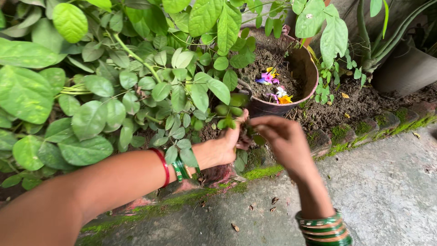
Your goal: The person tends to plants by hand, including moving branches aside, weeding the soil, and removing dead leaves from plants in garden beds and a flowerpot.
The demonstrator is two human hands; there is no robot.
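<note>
- The left hand (226, 145) reaches into the leafy plant (150, 86) at the edge of the garden bed; its fingers are closed around some small green stems (227, 122) near the soil.
- The right hand (282, 139) is just beside it, fingers curled down toward the same stems; I cannot tell if it really grips something.
- The stems stand between both hands, in front of the rusty metal pot (306, 68).
- They look thin, soft and light and would tear easily, so I judge the best hold is low, near the base.
- Fallen flowers (273, 84) lie on the soil in the pot.
</note>
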